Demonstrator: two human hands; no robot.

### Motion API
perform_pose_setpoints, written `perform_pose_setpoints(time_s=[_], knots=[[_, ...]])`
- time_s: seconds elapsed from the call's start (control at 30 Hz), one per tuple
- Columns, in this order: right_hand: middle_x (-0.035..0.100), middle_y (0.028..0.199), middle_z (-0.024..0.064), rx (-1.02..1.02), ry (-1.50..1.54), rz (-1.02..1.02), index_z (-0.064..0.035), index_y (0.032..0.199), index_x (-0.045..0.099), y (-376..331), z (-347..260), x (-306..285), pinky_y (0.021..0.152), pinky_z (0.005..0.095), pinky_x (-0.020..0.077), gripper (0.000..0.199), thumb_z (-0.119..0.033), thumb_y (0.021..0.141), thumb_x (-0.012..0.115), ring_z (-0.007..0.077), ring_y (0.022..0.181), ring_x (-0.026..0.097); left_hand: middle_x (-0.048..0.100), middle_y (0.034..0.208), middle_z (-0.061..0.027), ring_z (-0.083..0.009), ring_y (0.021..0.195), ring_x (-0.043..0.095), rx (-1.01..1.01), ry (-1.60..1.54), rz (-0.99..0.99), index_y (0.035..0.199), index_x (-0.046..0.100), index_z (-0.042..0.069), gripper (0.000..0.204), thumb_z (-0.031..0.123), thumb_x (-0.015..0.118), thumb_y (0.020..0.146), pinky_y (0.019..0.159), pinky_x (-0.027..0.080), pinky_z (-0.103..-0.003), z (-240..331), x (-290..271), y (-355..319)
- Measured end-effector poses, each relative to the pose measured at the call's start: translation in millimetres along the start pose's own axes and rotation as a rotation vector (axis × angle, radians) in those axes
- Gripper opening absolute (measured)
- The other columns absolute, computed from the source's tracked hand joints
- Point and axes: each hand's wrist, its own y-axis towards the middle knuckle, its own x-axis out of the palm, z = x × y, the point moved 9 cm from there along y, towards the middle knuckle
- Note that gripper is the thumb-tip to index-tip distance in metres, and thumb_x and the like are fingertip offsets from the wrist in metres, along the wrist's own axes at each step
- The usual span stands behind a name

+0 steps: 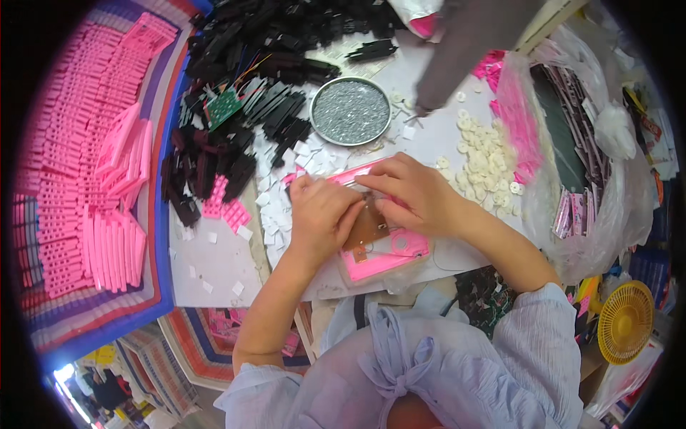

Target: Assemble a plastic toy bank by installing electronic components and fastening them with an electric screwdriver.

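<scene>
We press a brown board into a pink case.

Our left hand (319, 212) lies flat on the pink case (382, 252), fingers pressed down to keep it from sliding. Our right hand (414, 193) pinches the top edge of the brown board (366, 230), which sits inside the case in the middle of the table (214, 261). To do this well, we should hold the case steady, line the board up with the corners, and push softly so nothing bends. A tin (351, 110) of silver bits waits just behind, white buttons (486, 161) lie to the right, and black parts (236, 121) are piled to the left.
</scene>
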Motion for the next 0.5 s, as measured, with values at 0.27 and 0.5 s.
perform_pose_setpoints(time_s=[0.27,0.5], knots=[[0.065,0.114,0.009,0.04,-0.56,0.234,-0.0116,0.118,0.067,80.4,132.9,-70.1,0.089,0.0422,0.0524,0.037,-0.011,0.082,0.065,0.0306,0.108,0.059,0.068,0.082,-0.0015,-0.0205,0.077,0.061,-0.104,-0.088,-0.017,0.089,0.069,0.011,0.013,0.007,0.076,0.078,0.083,0.036,-0.036,-7.3,-1.5,-5.9],[0.065,0.107,0.0141,0.153,-0.735,0.224,-0.0136,0.112,0.067,139.8,215.8,-68.1,0.083,0.0453,0.0545,0.028,-0.019,0.084,0.069,0.0349,0.101,0.064,0.069,0.082,0.0006,-0.0179,0.071,0.058,-0.13,-0.053,0.017,0.088,0.07,0.011,0.008,0.008,0.074,0.082,0.08,0.034,-0.035,-9.4,-4.6,-9.9]])
